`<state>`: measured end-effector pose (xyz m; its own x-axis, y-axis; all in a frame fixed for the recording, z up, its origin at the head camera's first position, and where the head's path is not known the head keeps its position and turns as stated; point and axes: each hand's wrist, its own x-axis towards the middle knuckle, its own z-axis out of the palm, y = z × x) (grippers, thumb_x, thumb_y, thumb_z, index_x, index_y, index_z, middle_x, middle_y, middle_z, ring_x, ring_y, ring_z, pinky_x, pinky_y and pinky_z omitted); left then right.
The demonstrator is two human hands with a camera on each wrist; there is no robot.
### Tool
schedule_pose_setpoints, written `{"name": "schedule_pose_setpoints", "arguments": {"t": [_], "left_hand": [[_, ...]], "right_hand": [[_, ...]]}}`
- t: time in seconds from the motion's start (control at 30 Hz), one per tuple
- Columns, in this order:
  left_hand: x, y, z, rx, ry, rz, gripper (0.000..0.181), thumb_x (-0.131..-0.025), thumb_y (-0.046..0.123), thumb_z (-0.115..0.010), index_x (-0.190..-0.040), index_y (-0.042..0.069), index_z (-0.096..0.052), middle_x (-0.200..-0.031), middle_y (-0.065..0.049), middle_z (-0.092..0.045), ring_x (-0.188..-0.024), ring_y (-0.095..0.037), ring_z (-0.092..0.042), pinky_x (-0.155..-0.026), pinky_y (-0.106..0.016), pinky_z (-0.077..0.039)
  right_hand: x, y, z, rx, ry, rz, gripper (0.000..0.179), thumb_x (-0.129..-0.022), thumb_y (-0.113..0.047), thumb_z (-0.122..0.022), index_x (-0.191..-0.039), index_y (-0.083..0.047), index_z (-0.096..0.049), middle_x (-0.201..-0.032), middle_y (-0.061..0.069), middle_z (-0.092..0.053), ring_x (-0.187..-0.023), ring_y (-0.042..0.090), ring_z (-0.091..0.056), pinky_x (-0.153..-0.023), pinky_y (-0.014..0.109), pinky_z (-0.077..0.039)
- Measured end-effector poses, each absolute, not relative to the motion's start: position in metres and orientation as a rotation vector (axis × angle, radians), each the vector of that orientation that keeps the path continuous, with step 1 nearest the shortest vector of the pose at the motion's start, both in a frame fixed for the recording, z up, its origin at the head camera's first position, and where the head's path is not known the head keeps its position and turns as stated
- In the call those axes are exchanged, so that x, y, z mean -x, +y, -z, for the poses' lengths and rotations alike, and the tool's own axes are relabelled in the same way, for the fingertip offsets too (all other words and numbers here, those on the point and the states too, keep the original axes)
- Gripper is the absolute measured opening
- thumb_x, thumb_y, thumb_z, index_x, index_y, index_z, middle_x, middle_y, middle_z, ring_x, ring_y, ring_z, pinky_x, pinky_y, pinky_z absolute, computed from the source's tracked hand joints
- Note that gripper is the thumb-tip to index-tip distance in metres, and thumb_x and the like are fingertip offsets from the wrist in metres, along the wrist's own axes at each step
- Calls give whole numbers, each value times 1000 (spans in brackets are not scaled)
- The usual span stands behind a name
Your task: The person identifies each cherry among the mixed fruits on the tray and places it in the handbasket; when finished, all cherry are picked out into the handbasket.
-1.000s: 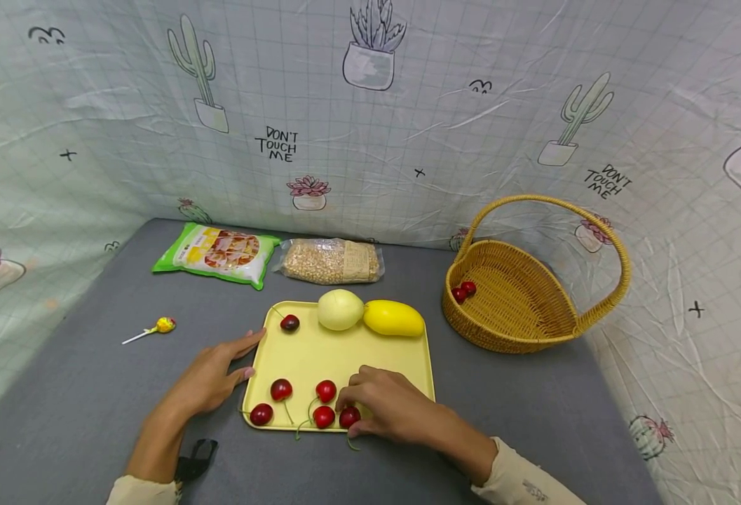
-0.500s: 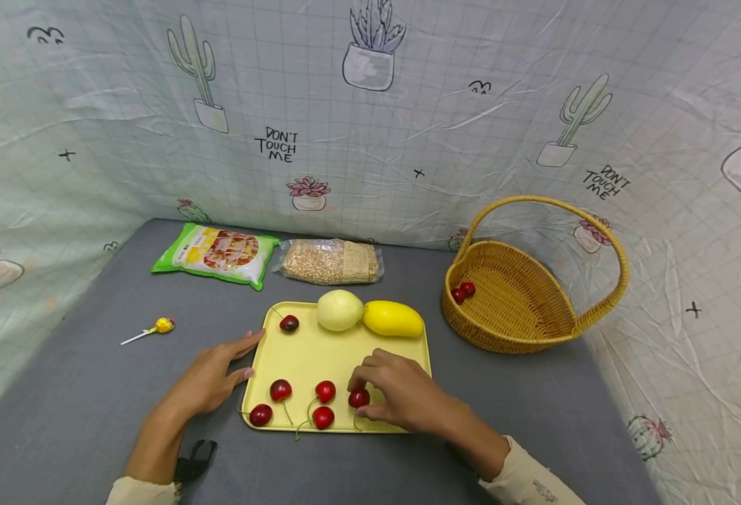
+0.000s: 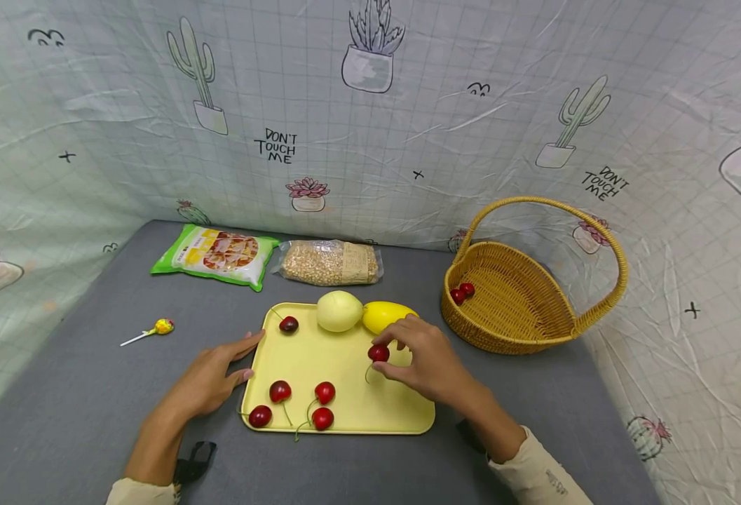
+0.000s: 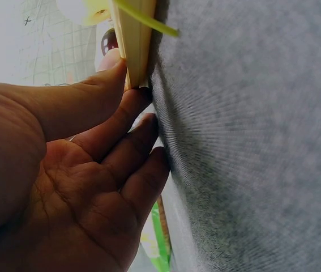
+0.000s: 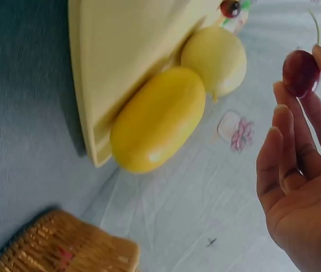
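Dark red, one cherry [image 3: 378,353] is pinched over the tray [image 3: 310,358] between thumb and fingertips of the right hand [image 3: 430,361], probably because its flesh grips surer than the stem [image 5: 316,27], while the left hand [image 3: 211,377], fingers relaxed, touches the tray's edge, perhaps to steady it.

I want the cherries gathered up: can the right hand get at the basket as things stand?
Probably yes: the right hand, pinching a cherry, has nothing visible between it and the basket, whose handle arches above, leaving its near rim free.
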<state>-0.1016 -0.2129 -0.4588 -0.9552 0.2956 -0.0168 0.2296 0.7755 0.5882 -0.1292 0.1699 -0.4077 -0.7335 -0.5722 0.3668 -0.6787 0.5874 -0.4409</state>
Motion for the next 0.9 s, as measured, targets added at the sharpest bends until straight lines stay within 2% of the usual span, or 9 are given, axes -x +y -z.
{"name": "schedule_pose_setpoints", "arguments": {"t": [0.4,0.53,0.7,0.9], "left_hand": [[101,-211,457,-397,2831,-929,68,-98,5,-73,-160,6,-48,-156,-33,-49,-145,-56,-47,-113,-73,-41],[101,-212,458,-402,2831,-936,68,-97,4,-73,-160,7,-48,-156,-33,-49,-145,-55,-47,-112,-73,-41],[100,-213,458,-422,2841,-939,68,-97,5,-74,-160,7,-49,-155,-34,-50,-143,-56,-49,-111,-74,-42],[101,-212,458,-407,2832,-943,67,-98,6,-73,-160,8,-48,-156,-33,-49,-144,-56,-48,-112,-74,-41]], "right_hand": [[149,195,398,-784,-2510,-875,29,-83,-25,-93,-107,-18,-78,-91,-6,-72,-76,13,-54,-65,26,-49],[157,204,395,-712,-2471,-937,29,-85,-23,-92,-110,-18,-79,-91,-2,-70,-72,18,-54,-63,27,-48],[170,216,396,-579,-2430,-1002,32,-85,-20,-92,-114,-15,-79,-98,2,-74,-71,21,-58,-62,29,-52],[184,232,400,-435,-2353,-1105,31,-85,-17,-91,-113,-11,-78,-95,5,-73,-73,21,-58,-64,20,-51]]}}
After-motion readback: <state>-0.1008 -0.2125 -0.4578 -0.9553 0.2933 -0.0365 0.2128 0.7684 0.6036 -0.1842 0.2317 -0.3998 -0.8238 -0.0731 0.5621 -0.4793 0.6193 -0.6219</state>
